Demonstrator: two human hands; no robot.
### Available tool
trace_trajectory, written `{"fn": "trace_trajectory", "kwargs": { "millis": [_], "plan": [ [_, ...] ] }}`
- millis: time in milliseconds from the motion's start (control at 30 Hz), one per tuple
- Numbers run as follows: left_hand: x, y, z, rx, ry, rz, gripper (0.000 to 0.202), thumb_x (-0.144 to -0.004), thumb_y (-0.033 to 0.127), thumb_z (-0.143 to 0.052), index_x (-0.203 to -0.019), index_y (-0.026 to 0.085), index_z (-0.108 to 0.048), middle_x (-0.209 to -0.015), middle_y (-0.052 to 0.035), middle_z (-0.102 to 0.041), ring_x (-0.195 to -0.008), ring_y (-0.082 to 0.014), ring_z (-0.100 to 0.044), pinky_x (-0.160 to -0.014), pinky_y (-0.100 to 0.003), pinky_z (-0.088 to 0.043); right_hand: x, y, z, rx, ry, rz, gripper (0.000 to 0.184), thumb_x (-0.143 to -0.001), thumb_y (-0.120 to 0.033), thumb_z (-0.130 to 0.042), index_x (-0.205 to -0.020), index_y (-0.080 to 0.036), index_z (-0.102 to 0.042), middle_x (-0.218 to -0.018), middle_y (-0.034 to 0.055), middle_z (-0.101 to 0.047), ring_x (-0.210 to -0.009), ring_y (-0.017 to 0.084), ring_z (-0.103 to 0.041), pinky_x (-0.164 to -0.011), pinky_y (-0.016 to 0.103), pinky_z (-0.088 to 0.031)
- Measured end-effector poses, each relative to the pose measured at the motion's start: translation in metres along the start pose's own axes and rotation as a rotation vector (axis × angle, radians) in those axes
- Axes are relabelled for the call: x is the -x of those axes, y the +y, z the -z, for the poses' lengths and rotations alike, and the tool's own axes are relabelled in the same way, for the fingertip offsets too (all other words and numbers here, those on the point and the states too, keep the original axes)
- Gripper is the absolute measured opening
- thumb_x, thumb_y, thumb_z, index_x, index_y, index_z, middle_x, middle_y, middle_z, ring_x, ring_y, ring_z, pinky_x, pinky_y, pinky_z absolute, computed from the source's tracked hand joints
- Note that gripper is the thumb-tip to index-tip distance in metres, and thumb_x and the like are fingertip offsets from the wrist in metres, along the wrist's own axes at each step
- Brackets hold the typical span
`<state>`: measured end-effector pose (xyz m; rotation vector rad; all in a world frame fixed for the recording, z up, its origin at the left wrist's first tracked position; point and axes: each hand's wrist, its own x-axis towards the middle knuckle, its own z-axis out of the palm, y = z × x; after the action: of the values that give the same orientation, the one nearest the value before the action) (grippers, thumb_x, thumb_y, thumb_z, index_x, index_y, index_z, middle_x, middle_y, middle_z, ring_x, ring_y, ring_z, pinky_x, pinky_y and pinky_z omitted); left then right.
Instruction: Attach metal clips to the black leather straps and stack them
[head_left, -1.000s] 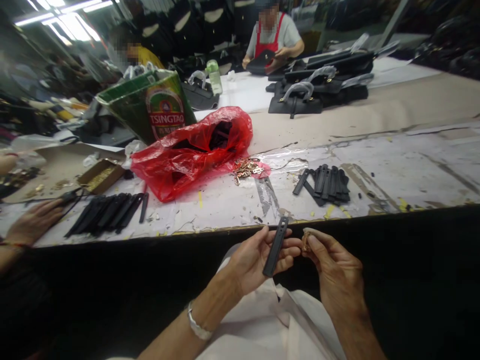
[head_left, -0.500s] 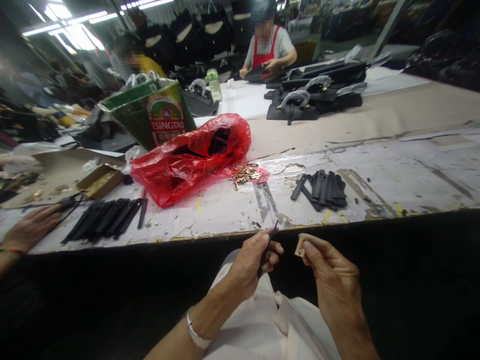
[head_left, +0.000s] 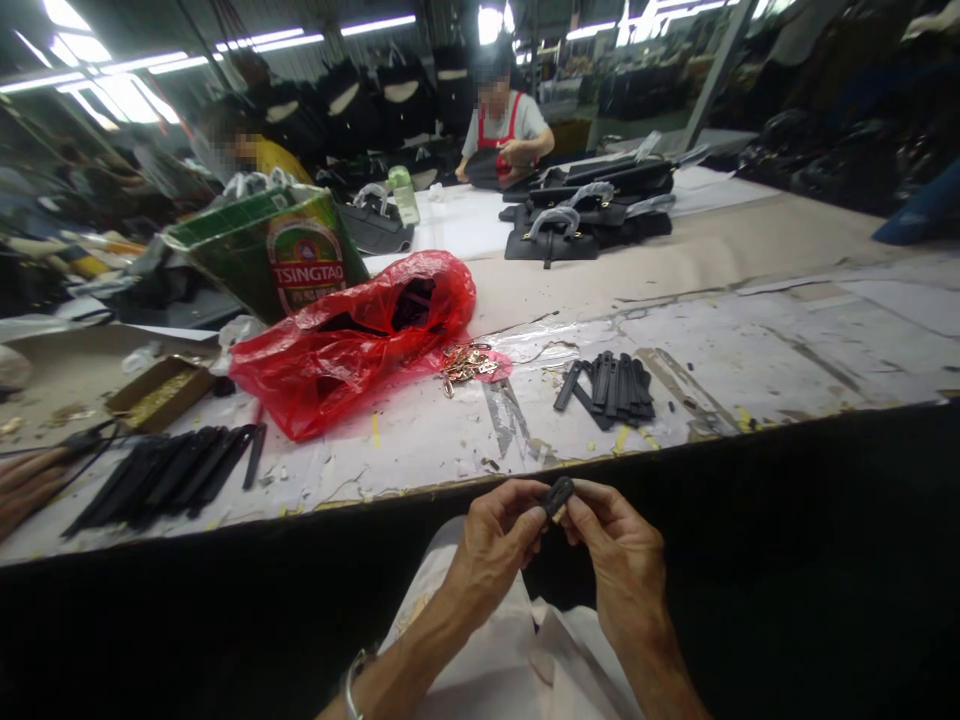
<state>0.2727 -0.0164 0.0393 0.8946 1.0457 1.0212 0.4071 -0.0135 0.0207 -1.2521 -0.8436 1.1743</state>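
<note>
My left hand and my right hand meet in front of me, below the table's edge. The left hand pinches a short black strap, and most of the strap is hidden by my fingers. The right hand's fingertips press against its end, holding a small gold fitting that barely shows. A stack of matching black straps lies on the table ahead, with a second stack to the left. Loose gold fittings lie beside a red plastic bag.
A co-worker's hand rests at the left edge. A cardboard tray of brass pieces and a green Tsingtao box stand left. Black handbags and a person in a red apron are farther off.
My hands have come together at the middle, bringing the strap and the gold fitting into contact. The view has tilted and moved back, so the table appears farther away.
</note>
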Motion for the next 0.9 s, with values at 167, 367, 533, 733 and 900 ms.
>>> {"fn": "trace_trajectory", "kwargs": {
  "millis": [167, 367, 533, 733, 900],
  "plan": [
    [0.0006, -0.0025, 0.0009, -0.174, 0.025, -0.026, 0.037, -0.085, 0.039, -0.063, -0.112, 0.013, -0.066, -0.074, -0.0021, -0.060, -0.054, -0.0067, -0.043, -0.048, -0.019, -0.034, 0.0011, 0.0001, -0.0001, -0.029, 0.033, -0.035, 0.026, -0.073, -0.038, -0.079, -0.087, -0.017, -0.075, -0.074, 0.0040, -0.069, -0.060, 0.013, -0.057, -0.055, 0.022, -0.048],
    [0.0032, -0.0019, 0.0015, -0.412, 0.073, -0.152, 0.025, -0.087, 0.028, -0.059, -0.107, 0.018, -0.071, -0.092, -0.0056, -0.065, -0.078, -0.0134, -0.055, -0.070, -0.024, -0.043, 0.0003, 0.0045, 0.0018, -0.121, 0.025, -0.119, 0.029, -0.067, -0.039, -0.085, -0.086, -0.018, -0.077, -0.080, 0.0050, -0.072, -0.060, 0.013, -0.062, -0.056, 0.021, -0.054],
    [0.0036, -0.0019, 0.0014, -0.483, 0.084, -0.180, 0.025, -0.087, 0.026, -0.057, -0.107, 0.018, -0.071, -0.085, -0.0035, -0.060, -0.070, -0.0117, -0.052, -0.064, -0.023, -0.041, -0.0008, 0.0026, 0.0018, -0.193, 0.028, -0.152, 0.031, -0.064, -0.039, -0.087, -0.085, -0.017, -0.078, -0.080, 0.0052, -0.072, -0.063, 0.013, -0.065, -0.056, 0.019, -0.056],
    [0.0040, 0.0020, 0.0021, -0.577, 0.109, -0.225, 0.025, -0.086, 0.020, -0.056, -0.104, 0.017, -0.072, -0.087, -0.0041, -0.063, -0.074, -0.0129, -0.056, -0.068, -0.024, -0.043, 0.0003, -0.0001, 0.0011, -0.212, -0.008, -0.163, 0.032, -0.063, -0.039, -0.088, -0.084, -0.018, -0.078, -0.081, 0.0054, -0.073, -0.064, 0.014, -0.066, -0.059, 0.020, -0.058],
    [0.0039, 0.0020, 0.0020, -0.614, 0.124, -0.253, 0.025, -0.085, 0.017, -0.057, -0.103, 0.018, -0.073, -0.089, -0.0048, -0.066, -0.078, -0.0148, -0.060, -0.072, -0.025, -0.047, 0.0016, 0.0007, 0.0015, -0.212, -0.017, -0.139, 0.031, -0.067, -0.041, -0.086, -0.085, -0.018, -0.078, -0.079, 0.0047, -0.072, -0.063, 0.014, -0.067, -0.059, 0.020, -0.059]
  ]
}}
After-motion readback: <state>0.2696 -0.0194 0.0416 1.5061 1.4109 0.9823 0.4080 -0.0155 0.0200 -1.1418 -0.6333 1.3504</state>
